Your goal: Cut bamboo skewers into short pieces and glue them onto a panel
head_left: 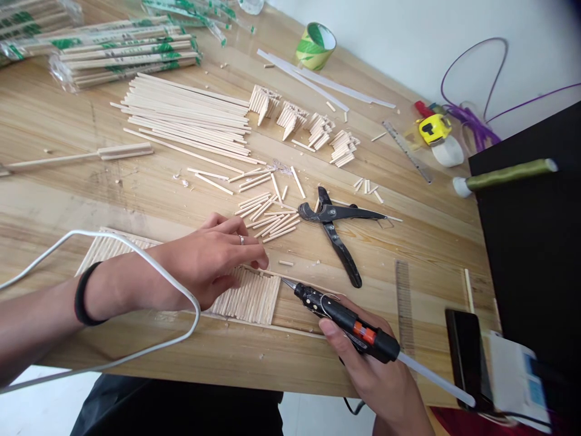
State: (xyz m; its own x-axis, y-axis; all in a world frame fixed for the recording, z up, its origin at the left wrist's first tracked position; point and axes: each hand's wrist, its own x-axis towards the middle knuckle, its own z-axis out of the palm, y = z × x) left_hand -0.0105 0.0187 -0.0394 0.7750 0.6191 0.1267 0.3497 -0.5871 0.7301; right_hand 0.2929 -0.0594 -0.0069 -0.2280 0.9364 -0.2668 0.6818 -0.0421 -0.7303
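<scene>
My right hand [385, 375] is wrapped round a black hot glue gun [349, 321] with a red-orange patch. A white glue stick [438, 378] sticks out of its back end. The metal nozzle points left, close to the end of a flat panel of short wooden sticks [249, 297]. Over that panel lies my left hand [222, 254], its fingers curled down towards the upper edge. Whatever the fingertips hold, if anything, is hidden. Loose cut sticks [276, 224] are scattered just beyond the left hand. Long thin strips run on from the panel, under the gun.
Black cutters [336, 218] rest beyond the gun. Behind lie long sticks [190, 118], small stick assemblies [290, 118], bagged sticks [127, 57] and a tape roll [316, 45]. A white cable [158, 269] crosses my left forearm. A phone [467, 351] and ruler [403, 303] are at right.
</scene>
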